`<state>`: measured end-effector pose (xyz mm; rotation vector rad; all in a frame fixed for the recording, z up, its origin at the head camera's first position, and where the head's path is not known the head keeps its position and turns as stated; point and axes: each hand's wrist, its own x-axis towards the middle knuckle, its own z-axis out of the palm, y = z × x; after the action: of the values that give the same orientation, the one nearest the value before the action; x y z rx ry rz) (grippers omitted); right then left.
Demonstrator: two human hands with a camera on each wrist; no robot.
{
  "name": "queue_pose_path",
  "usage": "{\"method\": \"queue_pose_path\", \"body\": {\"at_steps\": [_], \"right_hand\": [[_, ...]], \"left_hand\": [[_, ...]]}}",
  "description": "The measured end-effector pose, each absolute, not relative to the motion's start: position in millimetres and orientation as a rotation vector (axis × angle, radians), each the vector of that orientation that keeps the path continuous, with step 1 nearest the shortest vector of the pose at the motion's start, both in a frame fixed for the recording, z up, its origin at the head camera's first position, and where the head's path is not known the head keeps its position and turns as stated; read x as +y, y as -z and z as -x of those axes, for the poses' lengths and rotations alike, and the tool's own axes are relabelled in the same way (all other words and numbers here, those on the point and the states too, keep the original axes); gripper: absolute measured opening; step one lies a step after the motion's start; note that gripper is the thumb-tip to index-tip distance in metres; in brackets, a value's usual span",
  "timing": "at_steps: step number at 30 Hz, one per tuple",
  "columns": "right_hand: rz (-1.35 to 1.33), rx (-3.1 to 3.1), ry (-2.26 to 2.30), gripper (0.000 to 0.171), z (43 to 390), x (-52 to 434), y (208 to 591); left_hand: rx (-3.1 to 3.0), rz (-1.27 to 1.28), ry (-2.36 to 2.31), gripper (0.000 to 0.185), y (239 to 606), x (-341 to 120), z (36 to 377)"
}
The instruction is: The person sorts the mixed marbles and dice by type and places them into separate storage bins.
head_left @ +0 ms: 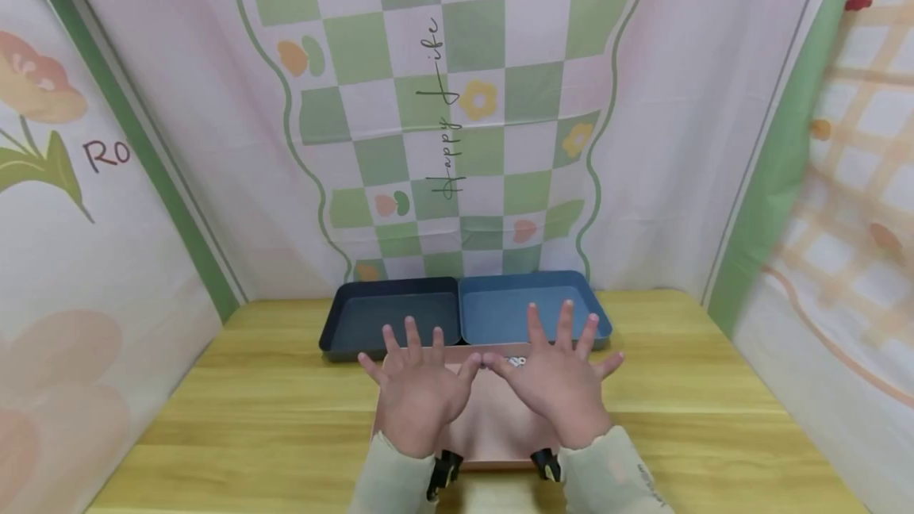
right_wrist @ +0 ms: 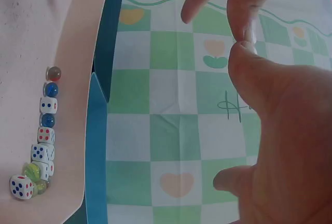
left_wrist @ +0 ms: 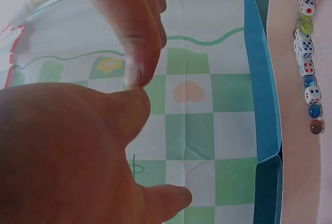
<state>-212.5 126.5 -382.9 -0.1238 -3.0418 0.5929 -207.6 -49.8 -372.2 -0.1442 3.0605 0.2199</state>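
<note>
Both hands hover over a pink tray (head_left: 493, 419), fingers spread wide and thumb tips meeting. The left hand (head_left: 421, 395) covers the tray's left part; the right hand (head_left: 560, 379) is over its right part. Neither holds anything. Along the tray's far wall lies a row of white dice (left_wrist: 305, 47) and glass marbles (right_wrist: 51, 89), blue, yellow-green and reddish-brown. In the head view the right thumb and hand mostly hide that row. The wrist views show the touching thumbs from the side, with the dice and marbles well apart from the fingers.
Behind the pink tray stand a dark tray (head_left: 400, 312) on the left and a blue tray (head_left: 528, 308) on the right, side by side. They sit on a wood-grain table (head_left: 286, 419). A patterned curtain (head_left: 471, 141) hangs behind, with cloth walls at both sides.
</note>
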Motion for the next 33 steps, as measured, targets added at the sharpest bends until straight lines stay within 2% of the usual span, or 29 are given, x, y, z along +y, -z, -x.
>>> {"method": "queue_pose_path", "body": {"at_steps": [3,7,12,16,24,33], "right_hand": [[0.048,-2.986,-0.658,0.116,218,146,382],[-0.027,-2.828,-0.98,0.11,234,195,384],[-0.017,-2.658,-1.346,0.103,253,256,396],[-0.019,-2.644,-1.412,0.096,262,286,409],[-0.067,-2.812,-1.346,0.1,278,314,440],[-0.084,-2.951,-1.307,0.113,292,307,451]], "left_hand": [[3.08,0.131,-0.286,0.091,372,-57,205],[3.108,0.147,-0.348,0.095,372,-71,201],[3.115,0.161,-0.395,0.097,372,-82,200],[3.103,0.159,-0.426,0.096,370,-82,199],[3.097,0.161,-0.463,0.097,371,-84,199],[3.116,0.151,-0.443,0.1,372,-83,198]]}}
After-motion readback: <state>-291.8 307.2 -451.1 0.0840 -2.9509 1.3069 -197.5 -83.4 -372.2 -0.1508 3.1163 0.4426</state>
